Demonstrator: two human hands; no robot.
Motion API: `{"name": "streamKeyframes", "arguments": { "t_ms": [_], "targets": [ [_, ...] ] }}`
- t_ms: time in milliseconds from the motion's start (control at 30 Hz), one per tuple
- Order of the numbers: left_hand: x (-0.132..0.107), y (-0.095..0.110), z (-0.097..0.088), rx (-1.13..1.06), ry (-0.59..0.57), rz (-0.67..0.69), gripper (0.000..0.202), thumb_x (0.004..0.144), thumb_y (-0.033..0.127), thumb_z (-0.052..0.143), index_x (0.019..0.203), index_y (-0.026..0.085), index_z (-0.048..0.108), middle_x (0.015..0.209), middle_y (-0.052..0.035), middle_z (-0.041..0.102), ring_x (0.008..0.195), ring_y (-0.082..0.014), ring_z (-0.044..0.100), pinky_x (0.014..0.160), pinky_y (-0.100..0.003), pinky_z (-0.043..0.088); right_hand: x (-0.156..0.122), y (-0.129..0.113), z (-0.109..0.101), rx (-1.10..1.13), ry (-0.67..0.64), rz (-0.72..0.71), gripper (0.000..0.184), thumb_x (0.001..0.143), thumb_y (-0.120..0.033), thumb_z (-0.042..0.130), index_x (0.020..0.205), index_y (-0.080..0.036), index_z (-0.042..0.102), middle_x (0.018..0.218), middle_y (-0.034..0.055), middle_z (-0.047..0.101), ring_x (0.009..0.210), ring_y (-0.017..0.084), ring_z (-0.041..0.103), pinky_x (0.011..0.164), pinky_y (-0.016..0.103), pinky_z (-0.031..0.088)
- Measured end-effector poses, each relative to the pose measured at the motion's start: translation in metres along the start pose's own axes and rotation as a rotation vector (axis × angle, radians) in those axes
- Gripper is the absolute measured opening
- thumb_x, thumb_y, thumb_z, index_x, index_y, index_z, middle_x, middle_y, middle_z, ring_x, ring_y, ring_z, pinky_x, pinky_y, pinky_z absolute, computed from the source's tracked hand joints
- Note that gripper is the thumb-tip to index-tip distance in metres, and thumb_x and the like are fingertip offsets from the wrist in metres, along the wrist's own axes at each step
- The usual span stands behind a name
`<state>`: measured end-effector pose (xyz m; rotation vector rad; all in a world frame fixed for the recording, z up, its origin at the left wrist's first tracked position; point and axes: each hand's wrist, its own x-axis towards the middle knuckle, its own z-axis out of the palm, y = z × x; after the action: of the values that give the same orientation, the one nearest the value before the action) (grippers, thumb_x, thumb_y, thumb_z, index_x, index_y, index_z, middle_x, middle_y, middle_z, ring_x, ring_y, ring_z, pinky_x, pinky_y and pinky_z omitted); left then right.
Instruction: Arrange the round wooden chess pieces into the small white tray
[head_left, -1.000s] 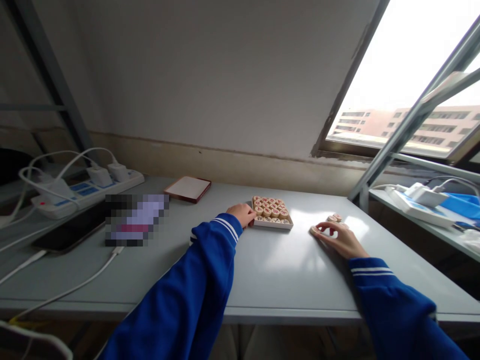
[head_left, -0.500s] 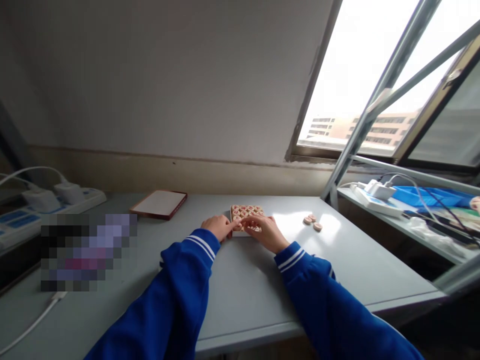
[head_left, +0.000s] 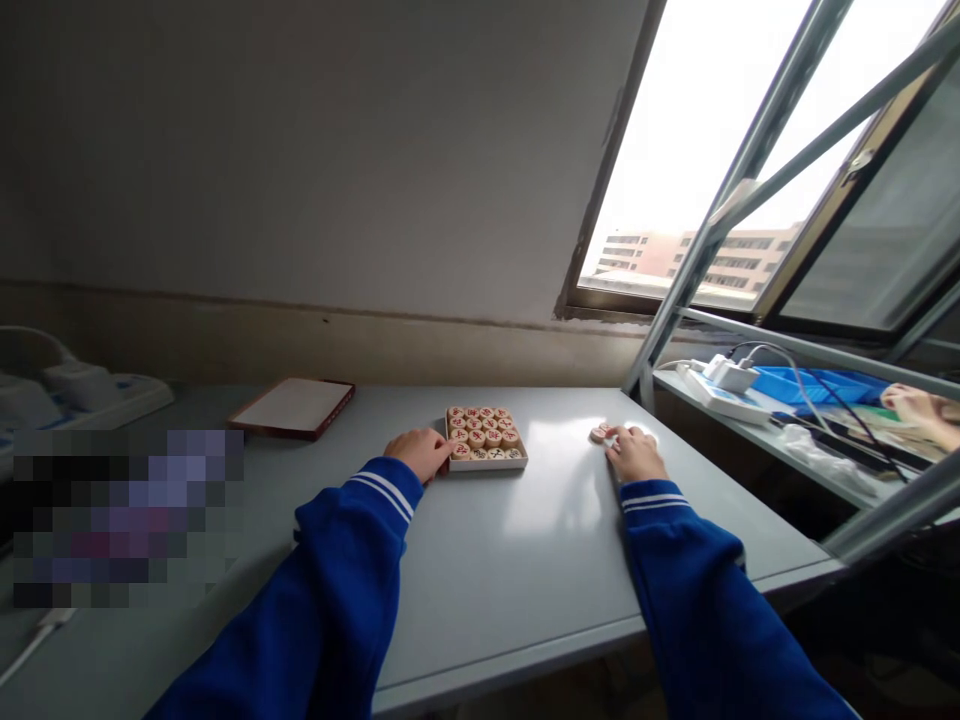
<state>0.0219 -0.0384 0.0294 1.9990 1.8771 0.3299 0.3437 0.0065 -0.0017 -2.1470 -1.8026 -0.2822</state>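
Observation:
A shallow box (head_left: 487,463) holds rows of round wooden Chinese chess pieces (head_left: 478,437), most with red characters and some in the front row with dark ones. At its left front corner, my left hand (head_left: 418,455) grips the side with thumb and fingers closed. To the right, my right hand (head_left: 636,457) is down on the table at the loose pieces, its fingers bent together. One loose Chinese chess piece (head_left: 599,432) shows beside the fingertips; the hand covers whatever lies beneath it.
The box lid (head_left: 292,408) lies at the back left of the grey table (head_left: 480,560). A blurred-out object (head_left: 127,520) and a power strip (head_left: 112,400) are farther left. At right, a metal frame (head_left: 686,270) borders a shelf with another power strip (head_left: 724,390). Another person's hand (head_left: 919,410) shows there.
My right hand has left the box and moved right to the loose pieces. My left hand has stayed at the box's left side. The view has turned slightly right.

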Motion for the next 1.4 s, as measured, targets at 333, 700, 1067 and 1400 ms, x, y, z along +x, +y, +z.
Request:
{"name": "streamKeyframes", "arguments": {
  "t_ms": [333,700,1067,1400],
  "targets": [
    [0.000,-0.002,0.001,-0.017,0.010,0.030,0.050,0.079,0.051,0.027,0.054,0.020,0.057,0.050,-0.0007,0.058,0.053,-0.0138,0.053,0.056,-0.025,0.034,-0.002,0.003,-0.013,0.311,-0.060,-0.021,0.014,0.069,-0.028,0.056,0.078,-0.020,0.063,0.082,0.0052,0.062,0.075,0.021,0.057,0.066,0.034,0.042],
    [0.001,-0.004,0.002,-0.008,0.024,0.036,0.041,0.078,0.040,0.031,0.055,0.021,0.058,0.048,0.0010,0.058,0.055,-0.0130,0.055,0.058,-0.024,0.036,-0.051,-0.128,-0.013,0.817,-0.096,-0.708,0.020,0.073,-0.024,0.057,0.092,-0.018,0.056,0.085,0.0038,0.059,0.071,0.012,0.055,0.066,0.026,0.044],
    [0.002,-0.003,0.002,-0.005,0.027,0.032,0.038,0.078,0.039,0.032,0.056,0.021,0.058,0.048,0.0010,0.058,0.055,-0.0131,0.054,0.057,-0.024,0.035,-0.028,-0.079,-0.022,0.304,0.157,-0.447,0.020,0.078,-0.018,0.049,0.094,-0.022,0.059,0.099,0.0062,0.059,0.092,0.023,0.050,0.079,0.040,0.032],
    [0.002,-0.004,0.001,-0.004,0.021,0.049,0.037,0.077,0.038,0.032,0.055,0.021,0.056,0.046,0.0013,0.056,0.054,-0.0130,0.053,0.056,-0.024,0.034,0.013,0.005,0.014,0.339,0.045,-0.147,0.013,0.072,-0.020,0.052,0.080,-0.016,0.062,0.091,0.0080,0.051,0.072,0.015,0.053,0.073,0.031,0.042]
  ]
}}
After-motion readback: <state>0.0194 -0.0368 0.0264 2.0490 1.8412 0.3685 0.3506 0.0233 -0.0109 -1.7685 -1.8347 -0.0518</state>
